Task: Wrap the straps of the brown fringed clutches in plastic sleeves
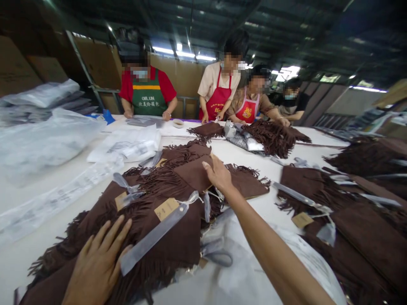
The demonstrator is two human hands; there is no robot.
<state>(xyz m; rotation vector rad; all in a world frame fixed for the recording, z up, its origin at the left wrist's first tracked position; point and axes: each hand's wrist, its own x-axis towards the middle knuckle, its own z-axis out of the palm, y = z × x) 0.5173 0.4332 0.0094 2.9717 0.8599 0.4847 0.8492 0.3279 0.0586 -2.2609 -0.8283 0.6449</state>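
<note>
Facing a dim hall with strip lights (184, 54) and cardboard sheets (103, 67) well beyond the fingers, and working over a white table (226, 153). See four co-workers across it: one in a green apron (149, 98) beyond the left fingers, two in red aprons (219, 96) beyond the right fingers, one in dark clothing (291, 106) farther right.

Have the left hand (98, 258) palm down on a pile of fringed brown bags (182, 243), with fingers spread and loose. Have the right hand (219, 173) at the edge of the upper brown bag (190, 174), grasping it with thumb over the face and fingers at the rim; cannot tell how tightly.

Find a wrapped strap (155, 238) slanting up from beside the left thumb, with a tan tag (166, 209) near the upper end, and another tag just beyond the left fingertips. Notice clear plastic (235, 243) beneath the right forearm, a second pile (375, 228) of brown bags well right of the right fingers, a white plastic packet (129, 144) beyond the left fingertips, and a tape roll (178, 123) farther off.
</note>
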